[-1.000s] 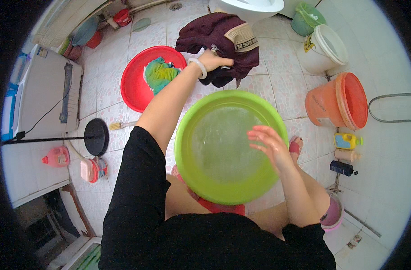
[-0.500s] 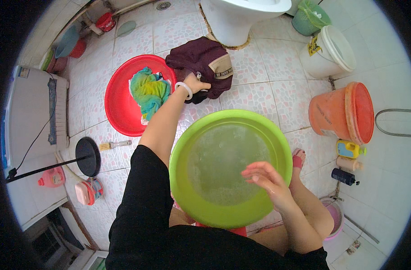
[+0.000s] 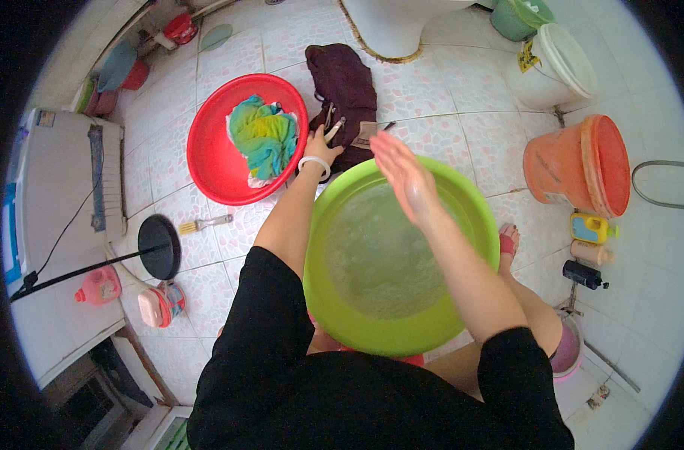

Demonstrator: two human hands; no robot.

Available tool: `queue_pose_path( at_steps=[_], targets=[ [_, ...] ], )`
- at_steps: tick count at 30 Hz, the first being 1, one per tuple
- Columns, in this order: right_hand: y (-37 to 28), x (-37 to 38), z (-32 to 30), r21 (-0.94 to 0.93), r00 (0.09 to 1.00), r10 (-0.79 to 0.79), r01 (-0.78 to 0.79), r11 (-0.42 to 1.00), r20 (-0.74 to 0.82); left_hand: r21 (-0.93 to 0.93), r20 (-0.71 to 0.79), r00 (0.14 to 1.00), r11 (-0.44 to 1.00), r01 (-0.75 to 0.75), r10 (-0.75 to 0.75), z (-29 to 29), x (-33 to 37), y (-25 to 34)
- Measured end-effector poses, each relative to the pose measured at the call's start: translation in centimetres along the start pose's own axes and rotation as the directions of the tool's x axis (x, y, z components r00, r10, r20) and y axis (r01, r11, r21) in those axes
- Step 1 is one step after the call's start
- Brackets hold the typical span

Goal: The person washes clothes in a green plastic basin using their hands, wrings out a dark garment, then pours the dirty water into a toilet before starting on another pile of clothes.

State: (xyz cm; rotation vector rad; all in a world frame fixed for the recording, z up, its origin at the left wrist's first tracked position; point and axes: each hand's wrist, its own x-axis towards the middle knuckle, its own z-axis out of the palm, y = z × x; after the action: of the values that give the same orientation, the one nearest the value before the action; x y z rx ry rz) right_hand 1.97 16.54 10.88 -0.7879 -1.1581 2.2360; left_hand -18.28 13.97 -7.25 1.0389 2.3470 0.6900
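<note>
Tiled floor; left hand on labelled maroon garment — grip unclear; right hand flat

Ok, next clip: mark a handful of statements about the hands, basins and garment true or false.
1. The left hand is at the maroon garment. True.
2. The right hand grips a brush. False: this hand is open, with nothing visible in it; the brush lies on the floor.
3. A multicoloured cloth lies in the red basin. True.
4. The green basin is dry. False: it holds cloudy water.
5. The orange bucket is left of the green basin. False: it is to the right.
6. A white bracelet is on the left wrist. True.
</note>
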Motion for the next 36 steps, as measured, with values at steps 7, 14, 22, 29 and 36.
queue_pose_path(
  at_steps=[7, 14, 22, 29, 36],
  targets=[
    [6.8, 11.9, -3.5, -0.483, 0.999, -0.02, 0.004, 0.876, -0.028, -0.217, 0.079, 0.982, 0.965, -0.15, 0.17, -1.6, -4.5, 0.4],
    [12.6, 15.8, -2.1, -0.828, 0.983, 0.159, -0.168, 0.535, -0.097, -0.452, 0.36, 0.931, 0.884, 0.121, 0.057, -1.2, -5.6, 0.8],
    [9.3, 12.7, -0.9, -0.627, 0.969, -0.154, 0.243, 0.74, 0.194, -0.885, 0.11, 0.963, 0.416, 0.209, -0.248, -4.2, -4.7, 3.6],
    [-0.9, -2.6, 3.1, -0.53, 0.927, -0.369, 0.346, 0.774, 0.067, -0.964, 0.265, 0.963, 0.005, 0.265, -0.053, -9.5, -12.1, 13.7],
    [-4.9, -14.7, 5.0, -0.645, 0.858, -0.434, 0.5, 0.578, 0.276, -0.974, 0.033, 0.989, 0.226, -0.001, 0.144, -9.8, -20.9, 16.7]
  ],
)
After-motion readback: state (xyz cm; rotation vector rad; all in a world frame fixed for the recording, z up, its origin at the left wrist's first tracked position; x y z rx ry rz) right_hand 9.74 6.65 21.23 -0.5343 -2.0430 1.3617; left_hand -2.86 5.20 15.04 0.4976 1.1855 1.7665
